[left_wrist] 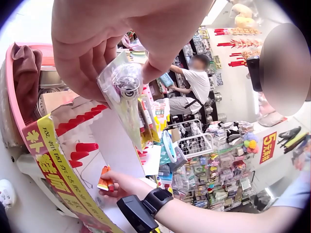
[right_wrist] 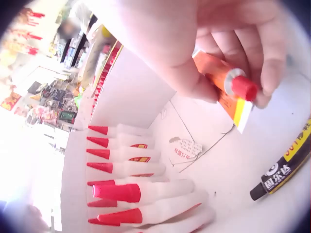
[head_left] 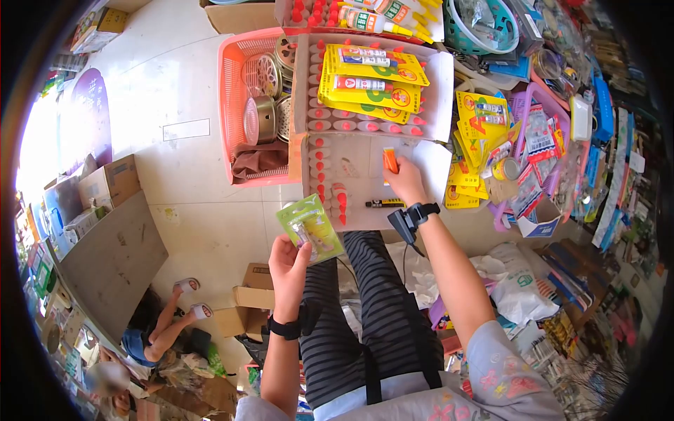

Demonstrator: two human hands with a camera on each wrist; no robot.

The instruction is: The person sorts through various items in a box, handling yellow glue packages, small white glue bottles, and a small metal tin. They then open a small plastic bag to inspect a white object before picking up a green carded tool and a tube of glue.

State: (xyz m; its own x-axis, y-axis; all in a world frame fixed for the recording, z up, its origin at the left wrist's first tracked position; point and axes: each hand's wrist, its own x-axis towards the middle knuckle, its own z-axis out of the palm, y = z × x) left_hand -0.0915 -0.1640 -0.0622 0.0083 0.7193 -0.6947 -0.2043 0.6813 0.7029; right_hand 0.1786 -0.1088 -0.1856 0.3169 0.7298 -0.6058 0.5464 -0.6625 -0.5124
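The left hand (head_left: 289, 270) pinches a green blister pack (head_left: 311, 228) by its lower left edge, in front of the white box. In the left wrist view the clear plastic bubble of the pack (left_wrist: 127, 87) shows between thumb and fingers. Over the bare part of the box, the right hand (head_left: 407, 181) holds a small orange tube (head_left: 390, 160); its red cap (right_wrist: 244, 88) points out past the fingers in the right wrist view. Below that hand a black and yellow tube (right_wrist: 286, 167) lies on the box floor. White bottles with red tips (right_wrist: 116, 192) line the box's left side.
Yellow carded packs (head_left: 375, 81) lie on bottles in the farther box section. A pink basket (head_left: 226, 112) with tins stands at the left, and more yellow packs (head_left: 484, 133) and a purple basket (head_left: 554, 105) at the right. Another person (head_left: 151, 333) sits at lower left.
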